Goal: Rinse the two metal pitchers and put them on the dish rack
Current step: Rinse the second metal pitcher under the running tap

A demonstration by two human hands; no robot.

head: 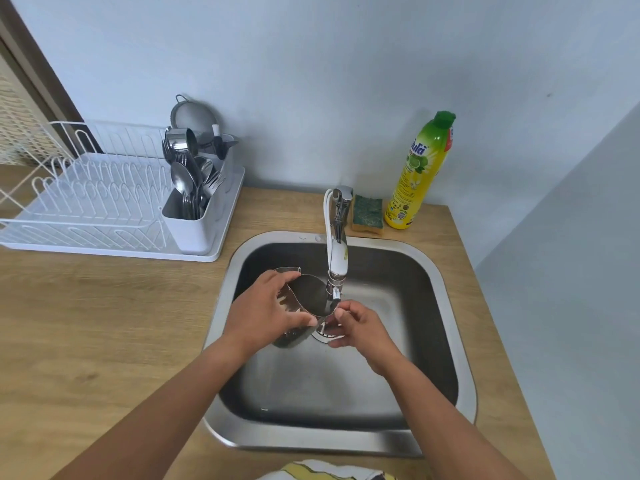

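My left hand (pixel 268 315) grips a metal pitcher (pixel 310 296) over the steel sink (pixel 446 289), its mouth tilted toward me and under the tap's spout (pixel 335 291). My right hand (pixel 360 327) sits just right of the pitcher, fingers curled at its lower rim, touching it. A second metal pitcher (pixel 180 139) lies tipped on the white dish rack (pixel 86 192) at the back left, above the cutlery holder. Whether water runs from the tap is not clear.
The cutlery holder (pixel 194 223) holds several spoons and forks; a strainer (pixel 192 116) leans behind it. A green sponge (pixel 367 214) and a yellow dish soap bottle (pixel 420 171) stand behind the sink. Wooden counter (pixel 104 323) stretches left; a cloth (pixel 322 471) lies at the near edge.
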